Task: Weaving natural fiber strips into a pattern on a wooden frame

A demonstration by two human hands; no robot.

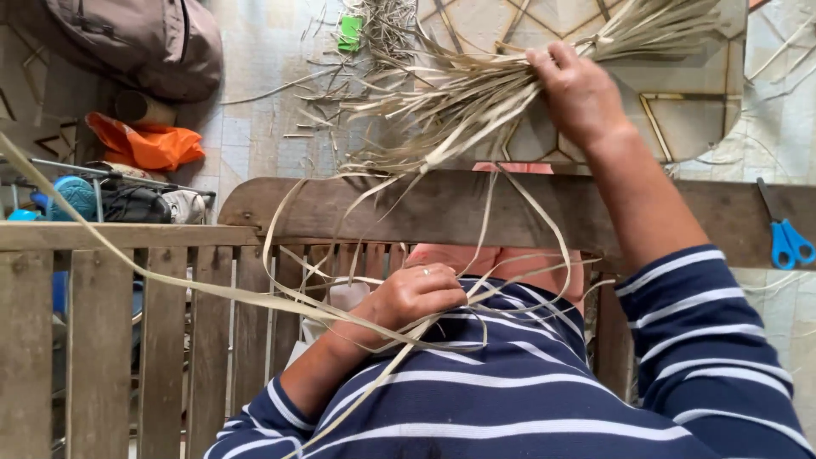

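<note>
My right hand (582, 93) grips the bundle of dried palm strips (459, 98) beyond the wooden rail (357, 208); my left hand (416, 297), fingers closed, pinches probably several long strips (255, 297), which could snag on that rail's edge and split.

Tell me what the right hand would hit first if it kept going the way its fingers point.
The right hand grips a bundle of dried strips, fingers pointing toward the top left. Going on, it would probably meet the loose strips on the tiled floor first; depth is unclear.
</note>
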